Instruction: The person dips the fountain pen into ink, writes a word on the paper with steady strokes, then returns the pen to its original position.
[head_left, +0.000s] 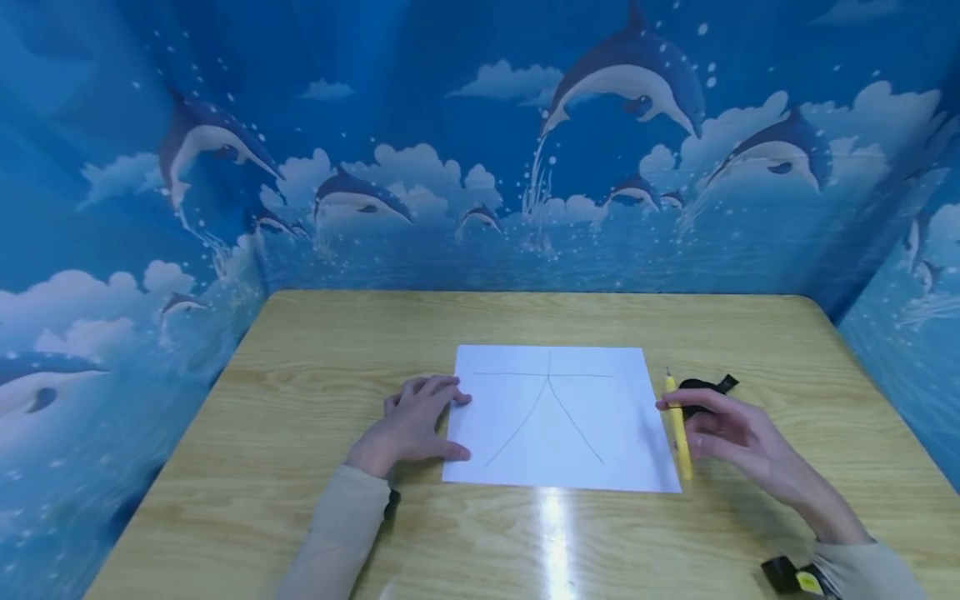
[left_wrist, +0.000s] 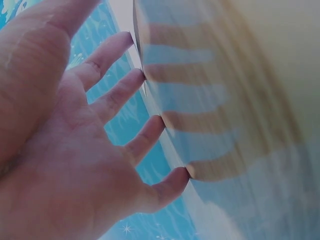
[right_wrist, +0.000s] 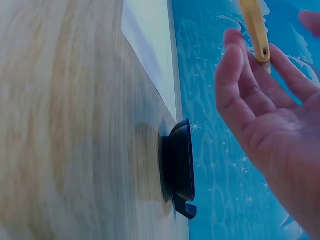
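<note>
A white sheet of paper (head_left: 517, 417) lies on the table, with thin dark lines on it: an upright stroke, a level one crossing it, and two curves spreading downward. At the paper's left edge rests my left hand (head_left: 416, 421), fingers spread; the left wrist view shows several fingertips (left_wrist: 180, 175) touching the surface. Just off the right edge, my right hand (head_left: 750, 442) holds a yellow pen (head_left: 679, 433) between its fingers, thin tip pointing away from me. The pen's blunt end (right_wrist: 257, 32) shows in the right wrist view, above the curled fingers.
Behind the right hand sits a black dish-shaped thing (head_left: 697, 392) with a short tab, seen side-on as a black bowl shape (right_wrist: 180, 165) in the right wrist view. The wooden table (head_left: 315, 342) ends at a blue curtain (head_left: 420, 92) printed with dolphins.
</note>
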